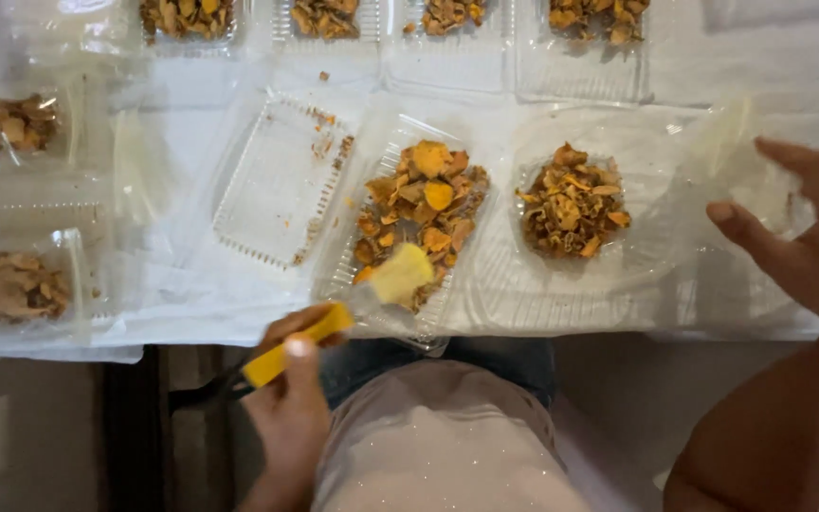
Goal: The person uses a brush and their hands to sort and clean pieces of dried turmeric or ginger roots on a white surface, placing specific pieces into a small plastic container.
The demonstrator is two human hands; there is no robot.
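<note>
**Scoop Over the Centre Container: Hand State and Handling Notes**

Head view: I see the left hand point(291, 398) at 6 o'clock, fingers wrapped fully around the yellow handle of a scoop point(362, 308). The scoop's pale blade points toward 1 o'clock and rests over the near edge of the centre container point(419, 223), a clear hinged clamshell filled with orange-brown dried pieces.

The right hand point(798, 237) sits at 3 o'clock with fingers spread, pressed against a clear plastic bag point(741, 166). I cannot tell whether it pinches the film or only steadies it.

Outward from the grip:
- At 11 o'clock of the scoop, an empty tray point(282, 180) holds only crumbs.
- At 2 o'clock, a second heap of dried pieces point(573, 201) lies in another clear container.
- Along 12 o'clock and 9 o'clock, more filled containers line the white table cover point(182, 294).

Handling notes, in my judgement: keep the blade low and level, since the pieces look light and brittle and may spill over the shallow rim. Hold the thin plastic flat, as it seems prone to sliding.
</note>
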